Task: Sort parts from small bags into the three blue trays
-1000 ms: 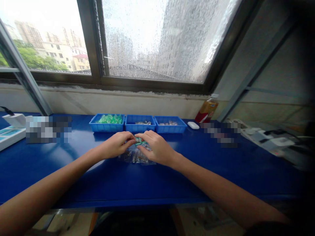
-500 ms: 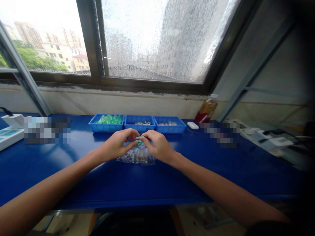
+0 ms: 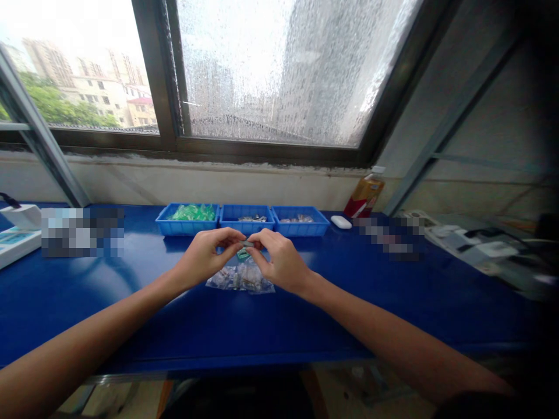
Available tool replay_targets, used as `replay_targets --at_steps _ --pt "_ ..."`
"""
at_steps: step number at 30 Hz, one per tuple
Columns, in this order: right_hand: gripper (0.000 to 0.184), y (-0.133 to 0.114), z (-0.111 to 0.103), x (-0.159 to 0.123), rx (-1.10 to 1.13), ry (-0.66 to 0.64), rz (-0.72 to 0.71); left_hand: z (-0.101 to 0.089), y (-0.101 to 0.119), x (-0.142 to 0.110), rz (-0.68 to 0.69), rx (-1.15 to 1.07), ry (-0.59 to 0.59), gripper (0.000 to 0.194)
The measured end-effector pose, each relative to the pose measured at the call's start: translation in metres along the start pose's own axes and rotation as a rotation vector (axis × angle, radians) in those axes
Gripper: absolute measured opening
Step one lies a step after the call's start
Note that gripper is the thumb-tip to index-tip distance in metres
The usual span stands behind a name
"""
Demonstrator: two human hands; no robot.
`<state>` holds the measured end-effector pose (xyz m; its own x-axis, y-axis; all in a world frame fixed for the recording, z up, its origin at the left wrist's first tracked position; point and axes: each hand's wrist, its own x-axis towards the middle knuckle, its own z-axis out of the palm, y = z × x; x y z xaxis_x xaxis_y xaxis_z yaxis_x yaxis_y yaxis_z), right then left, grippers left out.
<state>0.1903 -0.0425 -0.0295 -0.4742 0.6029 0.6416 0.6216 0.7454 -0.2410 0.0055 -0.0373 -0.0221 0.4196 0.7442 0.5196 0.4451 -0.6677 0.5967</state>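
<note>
Three blue trays stand side by side at the far edge of the surface (image 3: 305, 326). The left tray (image 3: 187, 229) holds a heap of bright green pieces (image 3: 194, 212) among clear plastic; the middle tray (image 3: 247, 230) holds small metallic parts (image 3: 253, 219); the right tray (image 3: 305, 230) holds small pale parts (image 3: 301, 219), too small to identify. Clear plastic bags (image 3: 251, 281) of small parts lie on the surface, near of the trays.

Above the bags, the left hand (image 3: 208, 259) and right hand (image 3: 282, 262) hold a small green and grey item (image 3: 243, 254) between them, the fingers of both narrowed on it.

The surface is glossy blue. A bottle (image 3: 365, 193) and a white rounded object (image 3: 341, 222) stand far right; a wet window (image 3: 279, 75) is beyond.
</note>
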Motion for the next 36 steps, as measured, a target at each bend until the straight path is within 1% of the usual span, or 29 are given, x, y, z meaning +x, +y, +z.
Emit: replay_targets --at_steps 6,9,12,15,24,27,29,32,34,36 --pt "0.012 -0.002 0.001 -0.003 -0.151 0.002 -0.088 0.003 0.001 -0.002 -0.051 -0.016 0.002 0.020" --pt "0.013 -0.002 0.002 -0.004 -0.202 -0.013 -0.109 0.003 0.004 -0.002 -0.061 0.020 0.003 0.017" --pt "0.015 -0.002 0.002 -0.003 -0.205 -0.019 -0.115 0.001 0.009 -0.001 -0.056 0.073 0.004 0.016" --pt "0.015 -0.003 0.002 -0.003 -0.198 -0.007 -0.111 0.000 0.012 -0.001 -0.044 0.080 0.014 0.016" --pt "0.021 -0.007 0.002 -0.004 -0.302 -0.005 -0.126 0.006 0.005 -0.004 -0.107 -0.042 0.046 0.018" --pt "0.023 -0.006 -0.001 -0.001 -0.292 -0.012 -0.092 0.005 0.003 -0.001 -0.138 -0.073 0.017 0.023" --pt "0.025 0.001 -0.003 0.004 -0.269 -0.001 -0.031 0.005 0.000 0.001 -0.152 -0.035 -0.036 0.030" --pt "0.023 0.026 -0.003 0.011 -0.281 0.069 0.117 0.005 -0.010 0.002 -0.105 0.172 -0.099 0.036" --pt "0.019 0.047 -0.002 0.015 -0.329 0.121 0.203 0.007 -0.018 0.001 -0.031 0.298 -0.147 0.032" --pt "0.018 0.065 -0.001 0.018 -0.413 0.135 0.238 0.010 -0.027 0.000 0.032 0.354 -0.205 0.028"
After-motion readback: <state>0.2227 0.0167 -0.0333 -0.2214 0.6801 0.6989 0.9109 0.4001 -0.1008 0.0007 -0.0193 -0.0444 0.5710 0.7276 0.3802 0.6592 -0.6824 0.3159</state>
